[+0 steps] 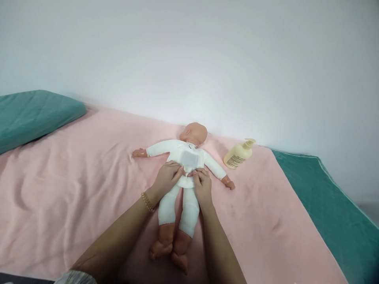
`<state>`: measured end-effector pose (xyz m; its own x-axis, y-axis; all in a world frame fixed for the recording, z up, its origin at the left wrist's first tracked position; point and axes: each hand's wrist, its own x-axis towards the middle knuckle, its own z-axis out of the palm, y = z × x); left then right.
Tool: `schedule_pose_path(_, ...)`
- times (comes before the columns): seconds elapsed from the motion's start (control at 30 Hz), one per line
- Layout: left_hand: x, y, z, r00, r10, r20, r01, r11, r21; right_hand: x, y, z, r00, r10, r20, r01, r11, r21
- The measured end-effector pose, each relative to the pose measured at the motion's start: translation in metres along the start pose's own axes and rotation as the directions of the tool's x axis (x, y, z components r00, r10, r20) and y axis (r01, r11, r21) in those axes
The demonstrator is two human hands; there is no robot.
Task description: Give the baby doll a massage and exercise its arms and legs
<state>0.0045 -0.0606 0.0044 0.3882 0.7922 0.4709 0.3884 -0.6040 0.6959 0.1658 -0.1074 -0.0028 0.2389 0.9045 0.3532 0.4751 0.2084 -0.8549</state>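
A baby doll (186,182) with a white cloth body lies with its arms spread and the back of its bare head toward me. A pale grey rectangular patch (190,158) sits on its torso. Just below the patch, my left hand (169,176) is closed, with thumb and fingers pinching the white cloth. My right hand (202,182) pinches the cloth close beside it, its fingers bent. A small gap or fold shows between the fingertips; its details are too small to make out. The doll's feet (166,241) point toward me between my forearms.
A pale yellow pump bottle (237,156) stands tilted in view to the right of the doll. Underneath lies a wrinkled pink blanket (89,189). A folded green pad (38,114) is at the left, and green covering (322,189) shows at the right. Behind rises a white wall (189,59).
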Motion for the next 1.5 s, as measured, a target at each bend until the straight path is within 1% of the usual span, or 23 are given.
schedule_pose_path(0.1,-0.002,0.001,0.0,1.0,0.018,-0.022,-0.018,1.0,-0.004,-0.001,0.0,0.0,0.999,-0.022,-0.028,0.023,1.0,0.02)
schedule_pose_path(0.23,-0.006,0.003,-0.003,0.99,0.108,-0.095,-0.111,0.994,-0.026,-0.006,-0.002,-0.002,0.992,-0.082,-0.093,0.086,0.995,0.044)
schedule_pose_path(0.33,-0.007,0.005,-0.005,0.983,0.132,-0.124,-0.133,0.991,-0.003,-0.008,-0.004,-0.003,0.982,-0.13,-0.138,0.136,0.99,0.033)
schedule_pose_path(0.43,-0.006,0.005,-0.004,0.988,0.112,-0.11,-0.11,0.994,0.022,-0.007,-0.003,-0.003,0.979,-0.147,-0.141,0.15,0.988,0.016)
schedule_pose_path(0.7,-0.001,-0.003,0.0,0.999,0.049,-0.007,-0.048,0.996,0.077,-0.001,0.002,-0.001,0.994,-0.08,-0.074,0.077,0.996,-0.047)
schedule_pose_path(0.87,0.001,-0.003,0.0,0.999,0.016,0.027,-0.019,0.997,0.08,0.003,0.002,0.0,0.998,-0.041,-0.043,0.039,0.998,-0.046)
schedule_pose_path(0.97,0.002,0.003,-0.003,0.999,-0.036,0.014,0.036,0.999,0.012,0.006,0.002,-0.002,0.999,-0.015,-0.033,0.015,1.0,0.007)
schedule_pose_path(1.03,0.004,0.008,-0.008,0.993,-0.117,0.001,0.116,0.988,-0.105,0.01,0.002,-0.004,0.999,0.009,-0.04,-0.006,0.997,0.072)
schedule_pose_path(1.1,0.009,0.011,-0.013,0.98,-0.198,-0.018,0.188,0.955,-0.228,0.018,0.001,-0.006,0.997,0.031,-0.075,-0.021,0.991,0.13)
schedule_pose_path(1.17,0.017,0.012,-0.017,0.972,-0.23,-0.054,0.205,0.935,-0.291,0.03,-0.001,-0.008,0.991,0.03,-0.134,-0.011,0.989,0.145)
schedule_pose_path(1.23,0.028,0.011,-0.018,0.973,-0.207,-0.1,0.17,0.941,-0.291,0.044,-0.004,-0.008,0.985,-0.003,-0.171,0.023,0.993,0.115)
schedule_pose_path(1.33,0.046,0.007,-0.017,0.984,-0.121,-0.131,0.09,0.972,-0.216,0.065,-0.008,-0.003,0.987,-0.057,-0.154,0.065,0.996,0.053)
schedule_pose_path(1.4,0.058,0.004,-0.015,0.99,-0.054,-0.128,0.036,0.99,-0.137,0.074,-0.008,0.002,0.988,-0.073,-0.133,0.076,0.997,0.018)
schedule_pose_path(1.5,0.07,-0.002,-0.009,0.994,0.021,-0.104,-0.02,1.0,0.006,0.079,-0.001,0.008,0.991,-0.091,-0.1,0.086,0.995,-0.045)
